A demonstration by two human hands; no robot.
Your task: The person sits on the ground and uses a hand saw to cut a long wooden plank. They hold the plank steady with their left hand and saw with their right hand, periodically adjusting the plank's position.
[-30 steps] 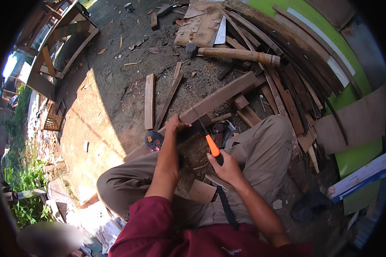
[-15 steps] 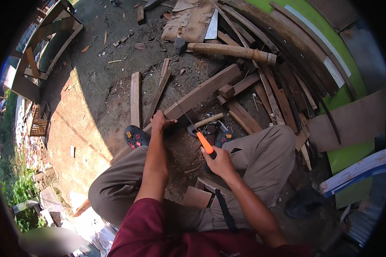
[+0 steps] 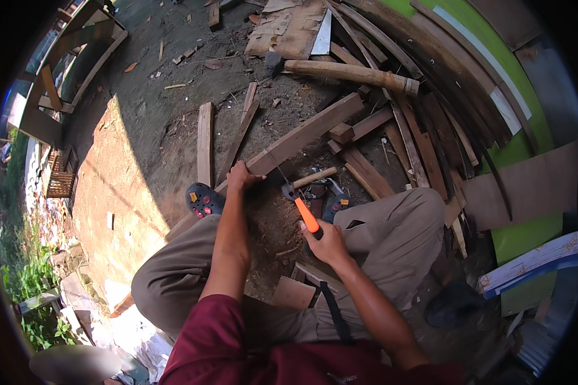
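My right hand [image 3: 326, 241] is closed around the orange and black handle of a handsaw [image 3: 306, 214]. Its thin blade, seen nearly edge-on, lies across a long wooden plank [image 3: 305, 133] that slants from near my left foot up to the right. My left hand [image 3: 239, 178] grips the plank's lower part, left of the blade, with the thumb stretched along it. Beside the saw, between my feet, rests a hammer [image 3: 313, 178] with a wooden handle; its head is partly covered by the saw.
A small wood block [image 3: 341, 133] sits by the plank's far end. Behind it lies a bamboo pole [image 3: 353, 74], with a pile of boards at right. Two loose sticks [image 3: 205, 144] lie beyond my left hand. My clog [image 3: 205, 200] is beside the plank.
The view has shifted slightly, so the surroundings sit a little to the right. Both hands keep their holds on the plank and the saw, which has hardly moved.
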